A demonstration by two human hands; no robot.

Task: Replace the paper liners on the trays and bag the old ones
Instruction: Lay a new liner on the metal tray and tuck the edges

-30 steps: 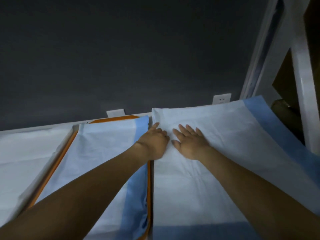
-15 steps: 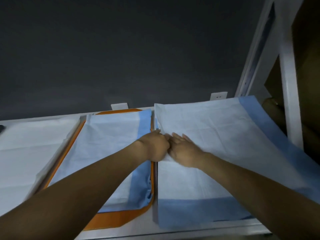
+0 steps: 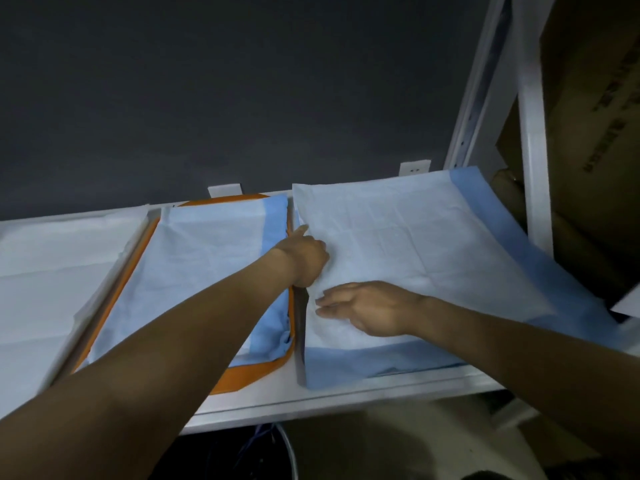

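A white paper liner with blue borders (image 3: 415, 244) lies spread over the right-hand tray, which it hides almost entirely. My left hand (image 3: 306, 254) sits on this liner's left edge with its fingers curled and seems to pinch the edge down beside the tray. My right hand (image 3: 367, 310) lies flat and open on the same liner, nearer to me, with its fingers pointing left. An orange tray (image 3: 249, 372) in the middle carries its own blue-edged liner (image 3: 207, 265), bunched along its right side. A white liner (image 3: 52, 271) covers the far-left tray.
The trays sit on a white shelf (image 3: 311, 407) against a dark wall. A white rack upright (image 3: 535, 168) and cardboard boxes (image 3: 595, 98) stand close on the right. Two wall sockets (image 3: 414, 167) sit behind the trays. Cables (image 3: 263, 445) hang below the shelf.
My right hand slid from beside my left hand toward me along the liner's left side. My left hand stayed at the edge. The view pulled back and shows the shelf front.
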